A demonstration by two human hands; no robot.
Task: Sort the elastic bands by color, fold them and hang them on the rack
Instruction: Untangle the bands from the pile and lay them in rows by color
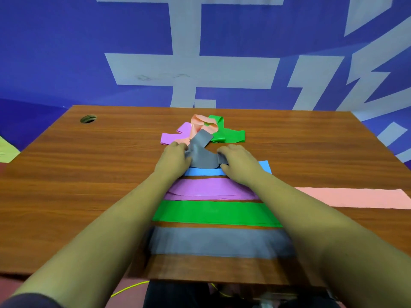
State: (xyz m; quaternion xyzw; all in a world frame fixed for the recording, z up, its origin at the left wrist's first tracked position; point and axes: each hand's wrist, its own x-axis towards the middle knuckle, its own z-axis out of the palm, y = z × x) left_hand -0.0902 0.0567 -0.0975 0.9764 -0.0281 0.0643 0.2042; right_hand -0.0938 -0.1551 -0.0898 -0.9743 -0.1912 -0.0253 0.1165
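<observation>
A loose grey band (201, 152) lies between my hands at the table's middle. My left hand (174, 157) grips its left part and my right hand (238, 162) pinches its right end. Behind it sits a tangle of a peach band (198, 124), a purple band (175, 135) and a green band (229, 134). Toward me, flat bands lie in rows: blue (204, 171), purple (211, 188), green (213, 213), grey (220, 241). A peach band (355, 197) lies flat at the right. No rack is in view.
The wooden table (89, 185) has a cable hole (88, 118) at its far left. A blue wall with pale lettering (191, 70) stands right behind the table. A yellow cord (131, 287) runs on the floor below the front edge.
</observation>
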